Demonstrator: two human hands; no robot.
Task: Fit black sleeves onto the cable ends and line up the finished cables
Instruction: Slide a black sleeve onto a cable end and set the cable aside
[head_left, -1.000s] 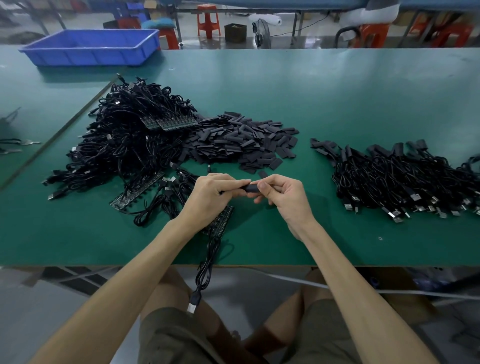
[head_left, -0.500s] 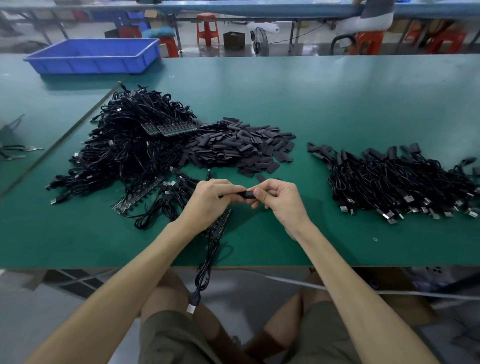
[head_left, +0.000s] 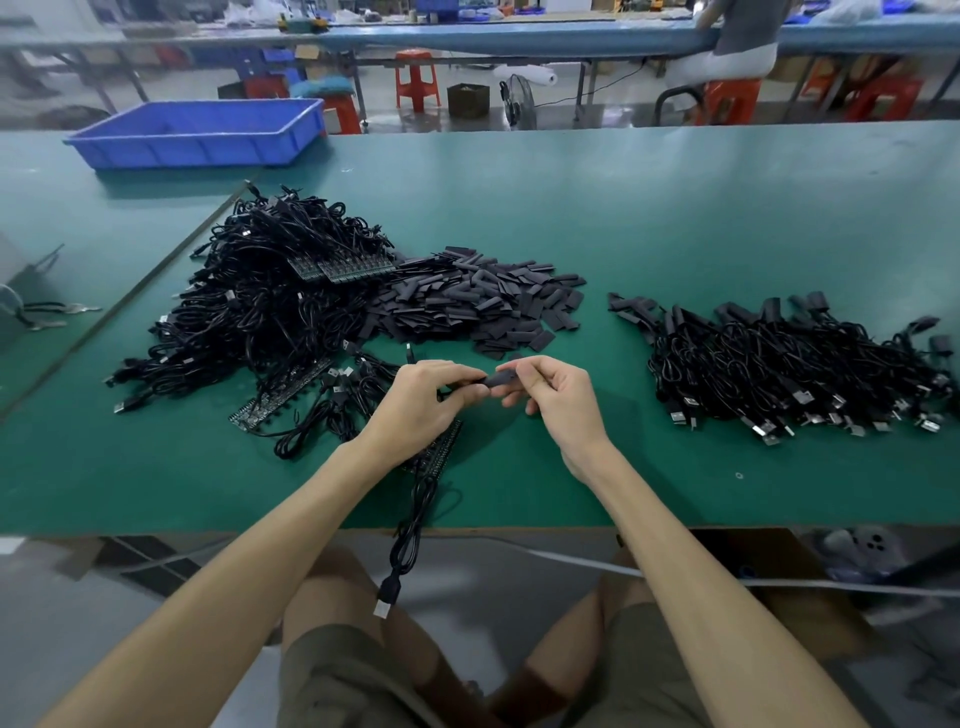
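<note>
Black sleeve (head_left: 500, 378), pinched by the right hand (head_left: 558, 400), lies sideways toward the cable end gripped in the left hand (head_left: 423, 397).

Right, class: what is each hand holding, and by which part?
The left hand pinches the cable near its end; the right hand pinches the black sleeve by its free end.

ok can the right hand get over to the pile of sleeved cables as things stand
Probably yes. The right hand pinches the black sleeve, but only green table lies between it and the sleeved cables; nothing stands in the way.
</note>
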